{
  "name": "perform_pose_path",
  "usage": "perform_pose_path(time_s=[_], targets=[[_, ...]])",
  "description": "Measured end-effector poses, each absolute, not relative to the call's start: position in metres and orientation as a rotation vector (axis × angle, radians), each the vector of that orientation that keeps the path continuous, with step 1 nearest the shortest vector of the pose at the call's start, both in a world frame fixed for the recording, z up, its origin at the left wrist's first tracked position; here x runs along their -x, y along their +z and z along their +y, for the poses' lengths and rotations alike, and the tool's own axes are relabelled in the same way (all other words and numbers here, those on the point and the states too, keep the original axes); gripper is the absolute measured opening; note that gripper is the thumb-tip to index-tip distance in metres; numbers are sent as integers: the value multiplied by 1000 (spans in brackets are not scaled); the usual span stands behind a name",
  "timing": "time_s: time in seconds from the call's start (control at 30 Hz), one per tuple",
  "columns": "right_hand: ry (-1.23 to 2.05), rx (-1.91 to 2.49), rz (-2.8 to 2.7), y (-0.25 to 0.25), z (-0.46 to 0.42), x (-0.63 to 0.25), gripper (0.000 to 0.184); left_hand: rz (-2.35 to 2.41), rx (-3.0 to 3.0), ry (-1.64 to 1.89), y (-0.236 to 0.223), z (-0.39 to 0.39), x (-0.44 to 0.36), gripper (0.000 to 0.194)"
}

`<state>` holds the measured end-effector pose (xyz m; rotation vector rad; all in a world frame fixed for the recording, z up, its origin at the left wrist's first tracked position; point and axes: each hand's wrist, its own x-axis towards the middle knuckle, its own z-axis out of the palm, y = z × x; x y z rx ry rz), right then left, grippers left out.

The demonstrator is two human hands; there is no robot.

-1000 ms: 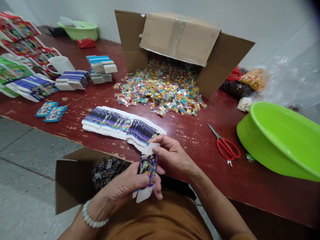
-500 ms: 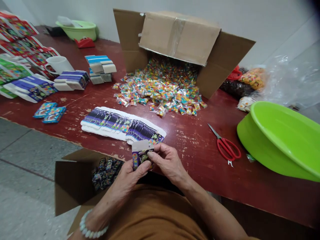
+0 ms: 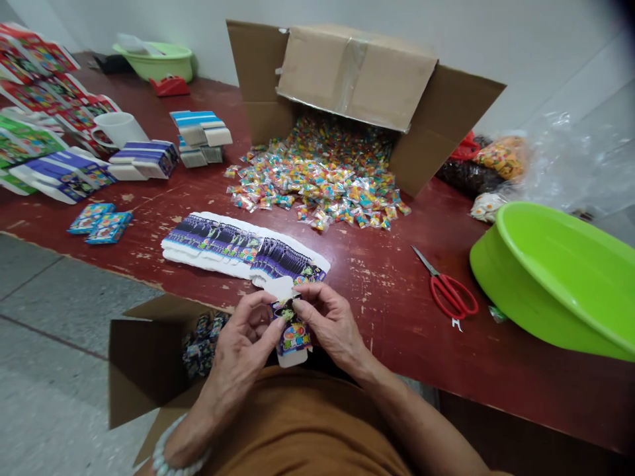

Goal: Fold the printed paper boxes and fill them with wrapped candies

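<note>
Between my two hands is a small purple candy box [image 3: 294,334] of printed card, its white end flaps standing out at top and bottom. My left hand [image 3: 248,330] pinches its left edge, thumb on the printed front. On the other side my right hand [image 3: 331,324] grips the upper right edge with thumb and fingers. Just beyond the hands lies a long fanned row of flat purple cartons [image 3: 223,241]. Behind that row, wrapped candies [image 3: 322,185] spill from a cardboard box [image 3: 357,73] lying on its side.
Red-handled scissors [image 3: 449,291] and a green basin [image 3: 516,291] are on the right of the red table [image 3: 387,277]. At left stand a white mug [image 3: 119,129], carton stacks [image 3: 143,158] and small blue boxes [image 3: 106,225]. An open carton [image 3: 139,363] with dark packets sits below the table edge.
The candy box has turned, so its printed front and lower flap now show. My left hand has shifted up along its side, fingers more bent; my right hand stays near the top.
</note>
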<state>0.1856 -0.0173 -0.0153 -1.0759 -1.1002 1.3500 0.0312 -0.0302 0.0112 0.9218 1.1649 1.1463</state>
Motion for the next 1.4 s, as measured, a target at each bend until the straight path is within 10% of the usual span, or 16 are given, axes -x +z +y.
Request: perform_pose_path(time_s=[0.33,0.53,0.97,1.4], targets=[[1867,993,-787,-6,2,-196,48,1095,-941,954,8,-23,-18,22],[1545,946,-1020,-13,-4,-190,32,1068,-697,985,15,-28,-25,57],[1849,1012,-1020,10,2,-193,36,1009,-770,774,8,-33,-30,51],[1347,953,-1646,12,3,-209,12,974,-818,789,-3,-34,-25,79]])
